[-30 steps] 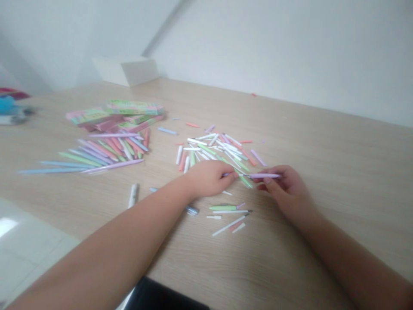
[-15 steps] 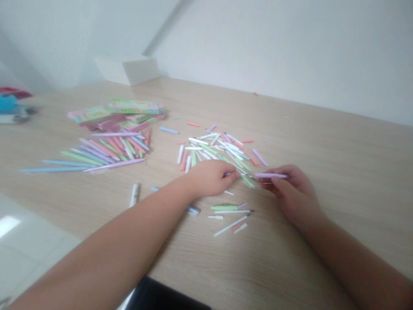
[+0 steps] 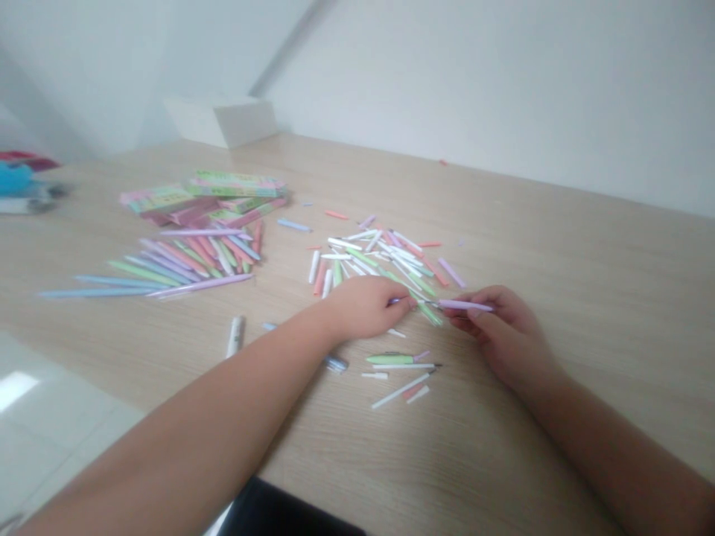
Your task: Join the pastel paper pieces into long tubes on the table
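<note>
My left hand (image 3: 372,307) is closed, thumb and forefinger pinching a thin white pen refill (image 3: 420,301) whose dark tip points right. A bit of purple shows at those fingers; the rest of that piece is hidden. My right hand (image 3: 506,327) grips a purple pen barrel (image 3: 465,305) between thumb and fingers, roughly in line with the refill. The refill's tip meets or nearly meets the barrel's left end; blur hides whether it is inside. Behind and beneath my left hand spreads a loose pile of pen parts (image 3: 405,257), white, green, coral and purple.
Nearer me lie a green pen barrel (image 3: 389,359), white refills (image 3: 403,388) and small pieces. Leftward are a heap of pastel pens (image 3: 195,257), patterned boxes (image 3: 237,184) and a white marker-like tube (image 3: 235,336). A white box (image 3: 246,123) stands by the wall. Something black (image 3: 284,514) sits at the near edge.
The purple barrel in my right hand first drew slightly right, away from the refill, then came back a little left towards its tip. My left hand has kept its pinch and hardly moved.
</note>
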`<state>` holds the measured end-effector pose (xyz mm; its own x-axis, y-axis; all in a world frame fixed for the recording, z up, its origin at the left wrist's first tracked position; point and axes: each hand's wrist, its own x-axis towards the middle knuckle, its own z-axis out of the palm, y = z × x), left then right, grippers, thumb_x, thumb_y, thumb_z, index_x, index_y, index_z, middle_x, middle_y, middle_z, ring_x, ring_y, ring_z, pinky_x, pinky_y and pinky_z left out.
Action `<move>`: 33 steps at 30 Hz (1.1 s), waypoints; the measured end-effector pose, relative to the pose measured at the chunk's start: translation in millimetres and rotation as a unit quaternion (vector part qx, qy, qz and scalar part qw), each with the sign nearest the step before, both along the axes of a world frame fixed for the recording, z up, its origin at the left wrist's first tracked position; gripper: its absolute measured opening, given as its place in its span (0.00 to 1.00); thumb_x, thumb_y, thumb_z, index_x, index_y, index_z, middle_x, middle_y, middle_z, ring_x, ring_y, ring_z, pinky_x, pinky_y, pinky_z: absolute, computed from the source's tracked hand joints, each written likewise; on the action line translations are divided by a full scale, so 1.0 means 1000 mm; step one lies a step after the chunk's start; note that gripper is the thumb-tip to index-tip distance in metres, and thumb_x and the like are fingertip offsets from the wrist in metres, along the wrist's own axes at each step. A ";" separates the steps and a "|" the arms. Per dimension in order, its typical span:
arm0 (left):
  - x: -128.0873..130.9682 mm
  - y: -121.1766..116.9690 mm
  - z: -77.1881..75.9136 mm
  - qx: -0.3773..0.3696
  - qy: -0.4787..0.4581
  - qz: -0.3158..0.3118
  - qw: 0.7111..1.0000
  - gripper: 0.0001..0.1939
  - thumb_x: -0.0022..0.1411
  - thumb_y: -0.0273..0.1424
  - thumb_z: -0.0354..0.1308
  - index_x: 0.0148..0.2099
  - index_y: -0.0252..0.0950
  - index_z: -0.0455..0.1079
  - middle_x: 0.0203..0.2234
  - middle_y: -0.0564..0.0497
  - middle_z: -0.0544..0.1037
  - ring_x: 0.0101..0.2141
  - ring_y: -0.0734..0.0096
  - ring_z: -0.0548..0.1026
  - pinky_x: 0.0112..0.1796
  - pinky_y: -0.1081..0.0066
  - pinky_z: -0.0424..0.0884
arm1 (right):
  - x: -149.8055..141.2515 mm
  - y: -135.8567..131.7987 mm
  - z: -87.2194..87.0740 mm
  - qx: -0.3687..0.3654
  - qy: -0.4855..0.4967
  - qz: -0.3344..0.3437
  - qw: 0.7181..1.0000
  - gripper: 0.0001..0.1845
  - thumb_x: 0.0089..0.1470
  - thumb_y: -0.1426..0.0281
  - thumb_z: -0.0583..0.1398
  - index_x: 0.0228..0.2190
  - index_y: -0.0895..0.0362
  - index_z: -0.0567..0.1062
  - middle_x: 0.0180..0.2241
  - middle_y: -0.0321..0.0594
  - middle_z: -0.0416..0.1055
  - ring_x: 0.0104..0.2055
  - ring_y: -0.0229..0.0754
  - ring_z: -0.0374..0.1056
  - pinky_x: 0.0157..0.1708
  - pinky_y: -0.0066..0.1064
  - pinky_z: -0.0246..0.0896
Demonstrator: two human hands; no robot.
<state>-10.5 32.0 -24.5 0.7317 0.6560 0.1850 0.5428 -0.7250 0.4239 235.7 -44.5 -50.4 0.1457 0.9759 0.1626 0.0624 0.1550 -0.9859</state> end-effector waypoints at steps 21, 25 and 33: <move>0.004 -0.006 0.004 -0.010 -0.019 -0.085 0.996 0.15 0.70 0.32 0.48 0.50 0.36 0.73 0.43 0.44 0.79 0.43 0.63 0.75 0.46 0.63 0.70 | -0.011 -0.002 0.006 0.014 -0.126 0.053 0.991 0.14 0.54 0.59 0.69 0.37 0.52 0.75 0.34 0.40 0.81 0.35 0.42 0.78 0.37 0.34 0.76; 0.003 -0.006 -0.001 -0.025 -0.042 -0.064 0.997 0.15 0.69 0.31 0.48 0.54 0.37 0.70 0.45 0.45 0.78 0.43 0.63 0.75 0.46 0.63 0.70 | -0.011 -0.002 0.005 0.022 -0.121 0.050 0.991 0.13 0.55 0.60 0.69 0.37 0.52 0.74 0.33 0.39 0.81 0.34 0.41 0.78 0.36 0.34 0.77; 0.001 -0.003 0.000 -0.038 -0.049 -0.036 0.997 0.08 0.68 0.33 0.53 0.45 0.38 0.71 0.34 0.50 0.78 0.33 0.68 0.73 0.35 0.68 0.66 | -0.009 -0.003 0.004 0.020 -0.113 0.041 0.993 0.13 0.55 0.59 0.69 0.38 0.51 0.74 0.33 0.38 0.81 0.34 0.41 0.78 0.38 0.35 0.78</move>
